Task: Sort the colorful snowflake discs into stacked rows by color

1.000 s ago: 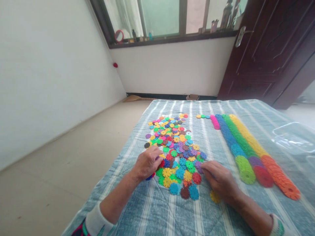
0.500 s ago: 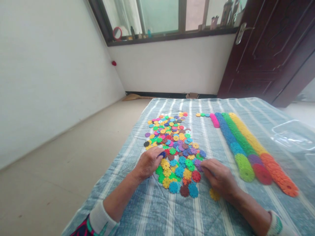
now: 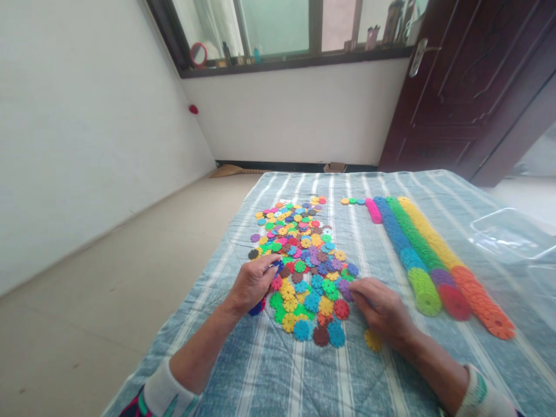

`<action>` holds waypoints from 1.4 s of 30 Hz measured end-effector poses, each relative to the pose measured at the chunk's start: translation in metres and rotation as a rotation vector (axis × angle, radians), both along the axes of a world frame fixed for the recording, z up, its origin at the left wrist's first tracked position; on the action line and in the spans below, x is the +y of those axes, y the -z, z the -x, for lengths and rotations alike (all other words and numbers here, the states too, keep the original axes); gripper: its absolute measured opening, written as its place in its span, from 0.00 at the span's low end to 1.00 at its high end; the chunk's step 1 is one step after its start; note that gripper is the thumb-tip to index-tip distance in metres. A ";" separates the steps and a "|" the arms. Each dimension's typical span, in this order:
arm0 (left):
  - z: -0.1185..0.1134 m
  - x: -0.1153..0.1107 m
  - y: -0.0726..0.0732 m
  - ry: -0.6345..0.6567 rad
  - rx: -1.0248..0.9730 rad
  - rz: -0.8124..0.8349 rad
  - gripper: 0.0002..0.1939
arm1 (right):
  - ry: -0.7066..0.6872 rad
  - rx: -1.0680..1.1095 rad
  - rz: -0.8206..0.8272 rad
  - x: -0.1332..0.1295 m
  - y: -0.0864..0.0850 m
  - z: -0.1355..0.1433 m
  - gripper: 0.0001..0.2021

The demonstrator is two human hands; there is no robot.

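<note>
Notched plastic flower discs in many colours lie in a loose pile [image 3: 313,301] on the bed cover. My left hand [image 3: 252,284] is at the pile's left side, thumb and forefinger closed on a dark blue disc [image 3: 278,264]. Below that palm, a blue-and-red pair of discs [image 3: 257,307] partly shows. At the right edge of the pile is my right hand [image 3: 384,307], fingers pinched together. Its fingertips meet the edge of a purple disc [image 3: 344,289]; whether they grip it or something smaller is hidden. A yellow disc [image 3: 372,340] lies beside the right hand.
Overlapping discs form long rows by colour on the right, among them a yellow row [image 3: 428,231] and an orange row [image 3: 482,301]. A clear plastic box [image 3: 508,234] stands beyond them. The striped cover [image 3: 278,376] lies under everything, with floor [image 3: 108,278] to the left.
The view has shifted slightly. My left hand has moved a little left with the dark blue disc, and the blue and red discs below its palm now show. My right hand stays at the purple disc.
</note>
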State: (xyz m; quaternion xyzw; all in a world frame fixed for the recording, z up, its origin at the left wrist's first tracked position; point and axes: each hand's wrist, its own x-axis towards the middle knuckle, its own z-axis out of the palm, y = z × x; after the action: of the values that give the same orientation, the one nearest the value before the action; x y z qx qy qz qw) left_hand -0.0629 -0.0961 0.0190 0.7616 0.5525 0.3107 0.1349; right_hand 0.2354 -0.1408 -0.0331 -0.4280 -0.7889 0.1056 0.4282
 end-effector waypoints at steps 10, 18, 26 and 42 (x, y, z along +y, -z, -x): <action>0.001 0.007 -0.002 -0.059 0.047 -0.143 0.13 | -0.008 0.017 -0.020 -0.001 -0.001 0.001 0.08; -0.037 0.001 -0.001 0.293 0.282 -0.142 0.13 | -0.006 0.022 -0.011 -0.001 0.000 0.001 0.08; -0.059 -0.026 -0.003 0.397 0.507 -0.073 0.09 | -0.002 0.036 -0.025 -0.001 0.000 0.003 0.09; -0.040 0.002 0.002 0.113 0.573 -0.074 0.09 | -0.009 0.038 -0.051 -0.001 -0.001 0.004 0.08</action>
State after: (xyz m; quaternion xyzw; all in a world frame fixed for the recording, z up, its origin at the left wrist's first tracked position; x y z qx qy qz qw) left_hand -0.0225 -0.0940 0.0172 0.8523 0.5131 0.0948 -0.0374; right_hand 0.2317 -0.1414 -0.0318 -0.4114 -0.7850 0.0955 0.4531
